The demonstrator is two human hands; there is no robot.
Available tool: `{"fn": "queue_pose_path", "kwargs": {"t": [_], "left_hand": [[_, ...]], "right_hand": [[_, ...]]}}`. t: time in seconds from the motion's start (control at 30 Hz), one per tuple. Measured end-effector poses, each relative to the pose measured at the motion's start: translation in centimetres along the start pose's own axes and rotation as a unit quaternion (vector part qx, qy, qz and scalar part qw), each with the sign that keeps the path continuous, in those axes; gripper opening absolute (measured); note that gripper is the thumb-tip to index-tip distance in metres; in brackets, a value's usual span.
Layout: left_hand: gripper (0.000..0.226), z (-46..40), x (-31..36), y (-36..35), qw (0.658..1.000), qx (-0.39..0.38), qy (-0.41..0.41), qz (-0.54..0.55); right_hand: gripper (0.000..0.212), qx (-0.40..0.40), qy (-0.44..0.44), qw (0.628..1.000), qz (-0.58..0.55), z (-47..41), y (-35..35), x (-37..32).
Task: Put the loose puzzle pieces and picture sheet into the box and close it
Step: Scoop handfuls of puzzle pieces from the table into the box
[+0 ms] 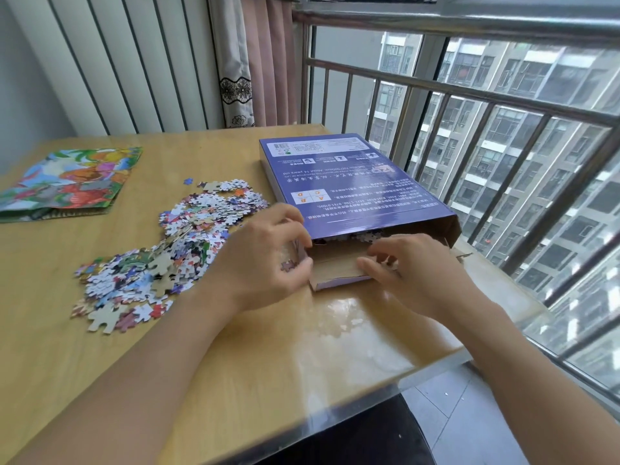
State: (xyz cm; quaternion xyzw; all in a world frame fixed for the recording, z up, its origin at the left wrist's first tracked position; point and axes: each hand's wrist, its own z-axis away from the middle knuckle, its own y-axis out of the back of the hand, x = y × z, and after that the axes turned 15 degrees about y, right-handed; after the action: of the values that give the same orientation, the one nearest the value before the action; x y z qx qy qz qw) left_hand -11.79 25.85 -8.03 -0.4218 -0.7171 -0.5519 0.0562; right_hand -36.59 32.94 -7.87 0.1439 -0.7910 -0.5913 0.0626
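A flat purple puzzle box [349, 182] lies on the wooden table [235, 357] with its near end open and its brown flap [339, 266] folded down toward me. A few pieces show inside the opening. My left hand [265, 260] is at the left corner of that opening, fingers curled around several loose puzzle pieces. On the flap rests my right hand [416, 273], its fingertips pressing the cardboard. A big heap of loose puzzle pieces [161, 250] spreads across the table left of the box. The colourful picture sheet [70, 181] lies folded at the far left.
The table's right edge runs along a metal balcony railing [503, 129] with a window behind it. Curtains [255, 62] hang at the back. A dark chair seat [352, 441] shows below the table's near edge.
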Motion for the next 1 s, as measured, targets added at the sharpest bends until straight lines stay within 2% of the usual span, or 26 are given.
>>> {"fn": "queue_pose_path", "kwargs": {"t": [0.1,0.23,0.27,0.33,0.4,0.43,0.5,0.53,0.6,0.67,0.73,0.77,0.83,0.93,1.0], "left_hand": [[0.030,-0.6,-0.8,0.8,0.996,0.029,0.071,-0.036],[0.039,-0.9,-2.3,1.3,0.989,0.023,0.127,-0.078],[0.040,-1.1,-2.5,1.4,0.987,0.027,0.137,-0.076],[0.040,-1.2,-3.1,1.6,0.986,0.034,0.148,-0.072],[0.038,-1.4,-3.5,1.7,0.984,0.047,0.155,-0.075],[0.037,-1.5,-3.6,1.8,0.983,0.055,0.158,-0.078],[0.035,-1.6,-3.8,2.0,0.981,0.069,0.166,-0.078],[0.034,-1.7,-3.9,2.3,0.979,0.074,0.173,-0.079],[0.033,-1.9,-4.1,3.0,0.974,0.085,0.192,-0.084],[0.033,-1.8,-4.6,4.2,0.958,0.105,0.240,-0.113],[0.037,-1.7,-5.7,5.8,0.918,0.111,0.332,-0.187],[0.041,-1.4,-6.6,6.7,0.890,0.099,0.390,-0.217],[0.042,-0.9,-8.0,8.1,0.851,0.073,0.471,-0.219],[0.031,-0.6,-9.0,8.8,0.848,0.078,0.491,-0.183],[0.033,-0.6,-9.1,8.8,0.856,0.070,0.486,-0.163]], "right_hand": [[0.053,-0.019,-0.021,0.999,-0.042,-0.2,-0.2,1.2],[0.082,-0.119,-0.039,0.988,-0.087,-2.0,-0.3,1.8],[0.082,-0.138,-0.048,0.985,-0.090,-2.4,-0.1,1.6],[0.068,-0.158,-0.049,0.984,-0.071,-2.6,0.6,0.5],[0.051,-0.128,-0.036,0.991,-0.030,-2.1,1.4,-1.6],[0.043,-0.085,-0.014,0.996,-0.027,-1.5,1.7,-3.3],[0.032,0.020,0.067,0.993,-0.094,-0.4,1.9,-7.2],[0.031,0.041,0.097,0.984,-0.140,-0.3,1.5,-9.1],[0.041,0.011,0.111,0.979,-0.173,-1.0,0.0,-12.5],[0.073,-0.069,0.071,0.984,-0.150,-2.6,-2.1,-15.0],[0.108,-0.134,0.009,0.980,-0.147,-4.3,-3.5,-16.1],[0.115,-0.141,-0.002,0.977,-0.159,-5.2,-4.0,-16.4],[0.110,-0.141,0.001,0.969,-0.201,-6.7,-4.2,-17.1],[0.087,-0.157,0.034,0.960,-0.229,-8.5,-3.7,-17.9],[0.074,-0.146,0.057,0.961,-0.228,-9.6,-3.2,-18.0]]}}
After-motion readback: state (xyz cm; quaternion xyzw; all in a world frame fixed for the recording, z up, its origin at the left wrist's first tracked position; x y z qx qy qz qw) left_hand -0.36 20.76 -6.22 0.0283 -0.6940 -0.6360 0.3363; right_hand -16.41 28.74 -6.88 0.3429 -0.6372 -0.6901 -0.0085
